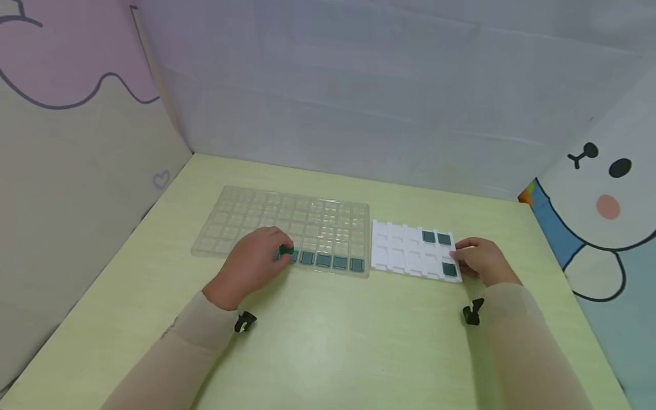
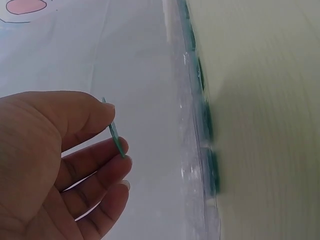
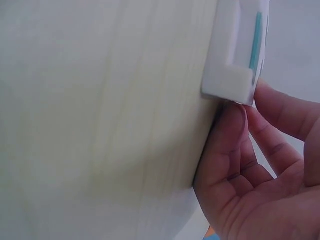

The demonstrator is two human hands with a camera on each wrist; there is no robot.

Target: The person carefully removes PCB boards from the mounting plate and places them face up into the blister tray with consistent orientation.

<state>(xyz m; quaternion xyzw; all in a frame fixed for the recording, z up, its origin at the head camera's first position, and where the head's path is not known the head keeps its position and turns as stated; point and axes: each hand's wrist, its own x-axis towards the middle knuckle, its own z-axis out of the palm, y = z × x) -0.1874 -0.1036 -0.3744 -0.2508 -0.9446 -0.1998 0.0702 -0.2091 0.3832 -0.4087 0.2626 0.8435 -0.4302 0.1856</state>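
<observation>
My left hand (image 1: 256,256) pinches a thin green square chip (image 2: 116,135) on edge between thumb and fingertips. It is over the front row of a clear plastic blister tray (image 1: 246,216), close above the pockets. To the right of that hand, several more green chips (image 1: 323,260) sit in the front row. My right hand (image 1: 482,259) holds the right end of a white tray (image 1: 405,250), fingers curled at its edge; the right wrist view shows the fingertips at the corner of the tray (image 3: 235,82). Green chips (image 1: 449,269) lie in three of its pockets.
Both trays lie side by side on a pale wooden table (image 1: 348,341). A white back wall (image 1: 359,114) rises behind them, with printed side panels left and right. A small black clip-like piece (image 1: 245,322) is at the left cuff, another (image 1: 472,312) at the right.
</observation>
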